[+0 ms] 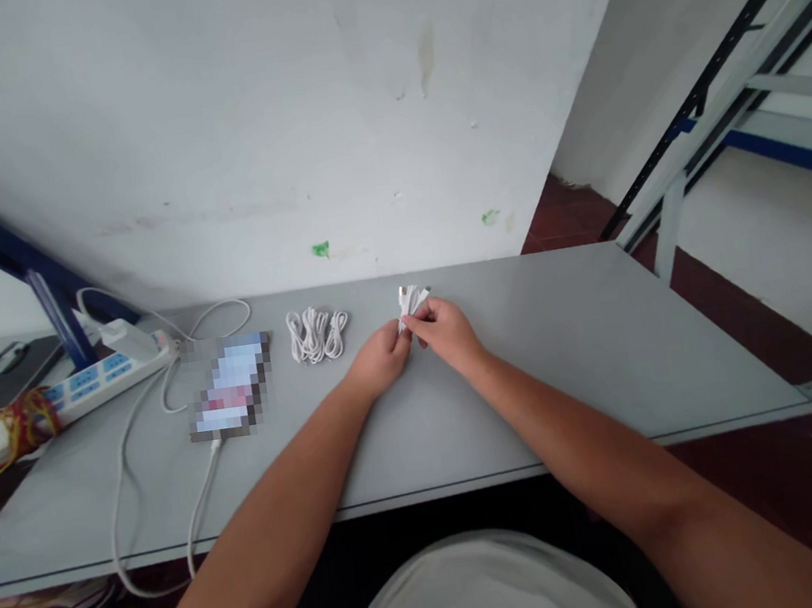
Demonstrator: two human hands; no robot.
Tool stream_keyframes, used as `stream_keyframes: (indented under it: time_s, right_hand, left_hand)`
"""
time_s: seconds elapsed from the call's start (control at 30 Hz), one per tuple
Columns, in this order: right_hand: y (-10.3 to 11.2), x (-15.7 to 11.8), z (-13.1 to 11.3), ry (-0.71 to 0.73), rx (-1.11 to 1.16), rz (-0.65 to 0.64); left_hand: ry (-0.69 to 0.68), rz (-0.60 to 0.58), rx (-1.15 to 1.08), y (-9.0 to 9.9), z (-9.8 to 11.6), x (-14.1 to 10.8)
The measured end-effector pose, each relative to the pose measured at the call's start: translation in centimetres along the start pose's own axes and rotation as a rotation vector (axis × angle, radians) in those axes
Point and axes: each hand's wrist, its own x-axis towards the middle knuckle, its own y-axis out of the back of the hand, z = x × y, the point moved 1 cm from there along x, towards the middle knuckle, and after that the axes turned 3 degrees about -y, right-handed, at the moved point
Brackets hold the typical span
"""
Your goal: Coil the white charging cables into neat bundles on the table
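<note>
- Edges: the far edge of the grey tabletop (pixel 578 361) meets a white wall (pixel 276 112) across the middle of the frame, and the near edge runs just below your forearms. A long stretch of tabletop extends from your right hand to the table's corner at the right of the frame.
- Held item: a small bunch of white cable plugs (pixel 412 303) sits near the far edge, at the center of the frame. Their thin white ends fan out, and small metal tips catch the light.
- Fingers: the fingers of your left hand (pixel 379 359) and right hand (pixel 451 333) are closed together on the lower part of the bunch, pinching it between them. The plug tips stick out beyond your fingertips, toward the wall.
- Nearby: a coiled bundle of white cables (pixel 316 336) lies just left of your left hand (looped in several neat hanks). Farther left are a pixelated phone (pixel 229 387) with a white cable (pixel 204 505) attached and a white power strip (pixel 106 383), at the left of the frame.
</note>
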Motion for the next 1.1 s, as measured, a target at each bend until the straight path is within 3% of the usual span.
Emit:
stream_keyframes:
  time_s: [0.37,0.63,0.8,1.1]
  right_hand:
    - [-1.3,1.5,2.7,-0.094,0.207,0.051]
    - [-1.1,1.6,2.3,-0.04,0.231,-0.056]
    - [-1.3,1.5,2.2,-0.114,0.384,-0.154]
    - [-0.7,1.7,2.4,0.011,0.105,-0.107]
  left_hand:
    - [-0.008,-0.025,0.005,0.2,0.2,0.1]
    - [0.025,-0.012,0.014,0.2,0.2,0.0]
    - [0.033,-0.021,0.004,0.3,0.4,0.0]
    - [0.023,0.015,-0.064,0.0,0.1,-0.1]
